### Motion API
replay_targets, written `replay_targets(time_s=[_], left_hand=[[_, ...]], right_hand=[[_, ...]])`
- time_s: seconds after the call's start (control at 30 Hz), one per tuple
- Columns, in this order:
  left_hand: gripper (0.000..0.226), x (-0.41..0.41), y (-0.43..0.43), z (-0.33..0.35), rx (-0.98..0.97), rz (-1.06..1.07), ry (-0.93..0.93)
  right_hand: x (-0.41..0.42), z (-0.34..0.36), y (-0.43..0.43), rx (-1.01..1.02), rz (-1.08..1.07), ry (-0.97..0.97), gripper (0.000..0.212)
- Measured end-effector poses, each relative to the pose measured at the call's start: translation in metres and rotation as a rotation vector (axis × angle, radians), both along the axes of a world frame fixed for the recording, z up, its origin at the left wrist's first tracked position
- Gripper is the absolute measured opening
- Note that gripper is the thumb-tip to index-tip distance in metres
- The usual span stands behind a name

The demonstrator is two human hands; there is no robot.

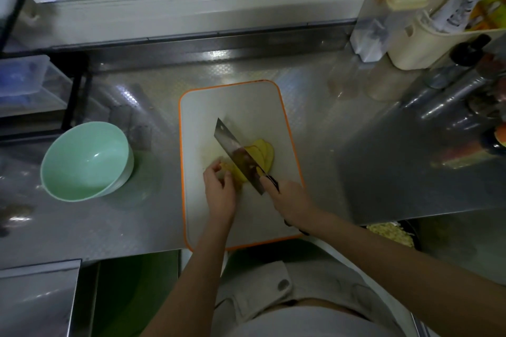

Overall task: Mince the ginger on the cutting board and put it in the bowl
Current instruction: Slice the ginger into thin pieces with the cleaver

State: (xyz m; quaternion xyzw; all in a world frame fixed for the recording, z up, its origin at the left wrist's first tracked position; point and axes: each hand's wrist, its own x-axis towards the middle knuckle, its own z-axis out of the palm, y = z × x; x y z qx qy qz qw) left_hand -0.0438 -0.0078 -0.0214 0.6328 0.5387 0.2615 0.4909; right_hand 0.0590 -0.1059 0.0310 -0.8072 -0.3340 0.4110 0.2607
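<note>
Two hands over cutting board (246, 107) | left hand (220, 191) holds ginger piece (235, 174) near board's middle | right hand (290, 198) grips cleaver (237, 154), blade between piece and ginger slices (265, 154) | green bowl (85, 161) left of board, apart

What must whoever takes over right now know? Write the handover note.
Left hand: fingers curled on the ginger, steadying it on the cutting board.
Right hand: grips the cleaver, blade angled across the ginger.
Done: several slices lie fanned to the right of the blade.
Left: finish cutting, mince, then move it all to the green bowl, which stands empty left of the board.
</note>
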Motion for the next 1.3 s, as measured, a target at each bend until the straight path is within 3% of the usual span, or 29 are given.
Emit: replay_targets(time_s=[0.9, 1.3], left_hand=[[0.027, 0.010, 0.012, -0.013, -0.065, -0.056, 0.015], [0.027, 0.014, 0.008, -0.008, 0.007, -0.116, 0.077]], right_hand=[[-0.013, 0.009, -0.006, -0.071, 0.062, -0.041, 0.044], [-0.015, 0.017, 0.041, -0.136, 0.020, -0.026, 0.050]])
